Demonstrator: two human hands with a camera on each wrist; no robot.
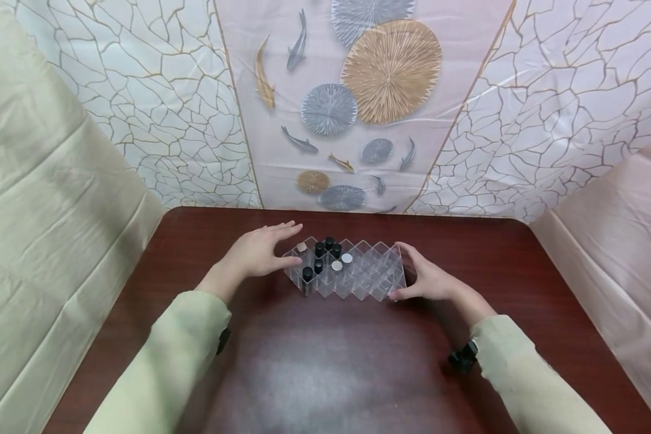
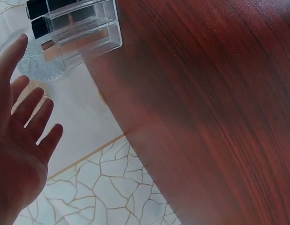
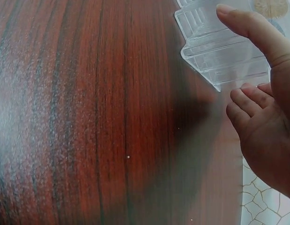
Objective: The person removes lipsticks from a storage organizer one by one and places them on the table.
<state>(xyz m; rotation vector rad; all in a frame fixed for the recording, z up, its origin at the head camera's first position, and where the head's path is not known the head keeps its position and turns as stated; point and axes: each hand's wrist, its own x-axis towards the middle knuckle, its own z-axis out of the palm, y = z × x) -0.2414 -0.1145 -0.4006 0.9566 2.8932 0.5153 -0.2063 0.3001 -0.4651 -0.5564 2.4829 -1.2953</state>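
A clear plastic organizer [image 1: 362, 271] with diamond-shaped compartments stands on the table. Small tubes with black caps [image 1: 307, 273], two with white caps [image 1: 337, 265] and one with a beige top [image 1: 301, 247] fill part of its left half. The right half's compartments hold nothing. My left hand [image 1: 257, 248] is at the left end, thumb and fingers spread apart; in the left wrist view a tan tube [image 2: 77, 45] shows through the clear wall. My right hand [image 1: 431, 277] spans the right end, thumb at the front corner, fingertips by the back corner.
The dark reddish wood table [image 1: 314, 361] reflects light in front of the organizer. Behind it hangs a patterned cloth [image 1: 195, 108] with fish and round leaf shapes. Beige cloth walls [image 1: 49, 199] close off both sides. A black wrist device [image 1: 463, 357] shows at the right sleeve.
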